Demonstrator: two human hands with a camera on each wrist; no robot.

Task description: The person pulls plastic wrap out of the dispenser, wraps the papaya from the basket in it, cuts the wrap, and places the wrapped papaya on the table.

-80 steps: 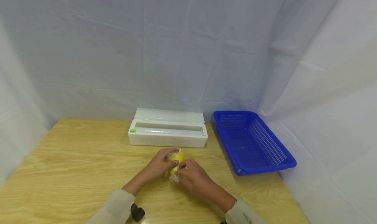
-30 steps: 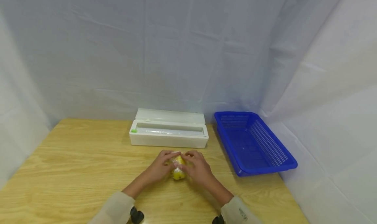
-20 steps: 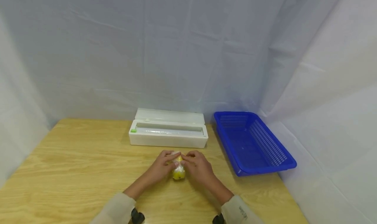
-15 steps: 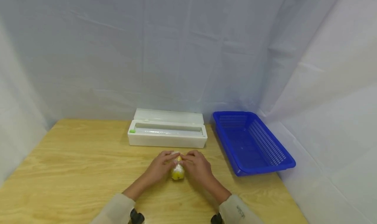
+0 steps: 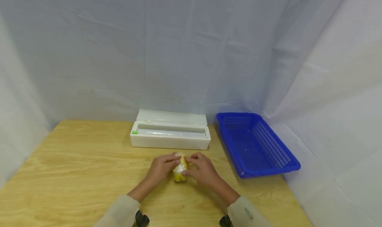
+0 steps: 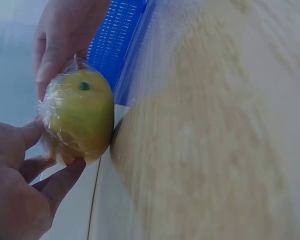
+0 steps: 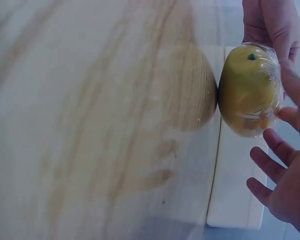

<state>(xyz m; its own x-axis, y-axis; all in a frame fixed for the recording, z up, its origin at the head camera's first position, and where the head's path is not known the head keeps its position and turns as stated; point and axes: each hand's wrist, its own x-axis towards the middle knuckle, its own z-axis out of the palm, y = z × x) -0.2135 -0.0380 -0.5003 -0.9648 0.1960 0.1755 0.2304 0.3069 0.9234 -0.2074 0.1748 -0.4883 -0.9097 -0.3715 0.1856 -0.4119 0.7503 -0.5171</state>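
A yellow fruit point(image 5: 180, 176) with a small green stem end is wrapped in clear cling film and lies on the table at the middle front. Wrinkled, shiny film point(image 6: 55, 107) covers its upper side. My left hand point(image 5: 160, 169) holds it from the left, thumb and fingers against the film. From the right, the thumb and index finger of my right hand point(image 5: 204, 170) rest on the wrapped fruit, pinching at the film. In the right wrist view, the other fingers point(image 7: 265, 167) stand spread off it. Which kind of fruit it is I cannot tell.
Behind the hands stands a white cling film box point(image 5: 170, 142), lid up, with a film roll point(image 5: 171, 133) and a green slider inside. A blue plastic basket point(image 5: 237, 159) sits at the right. White sheeting surrounds the wooden table point(image 5: 74, 167).
Earlier both hands turned the fruit and worked the film; its yellow end then swung toward me. Now the right thumb has shifted down along it, and the left hand has drawn slightly left.
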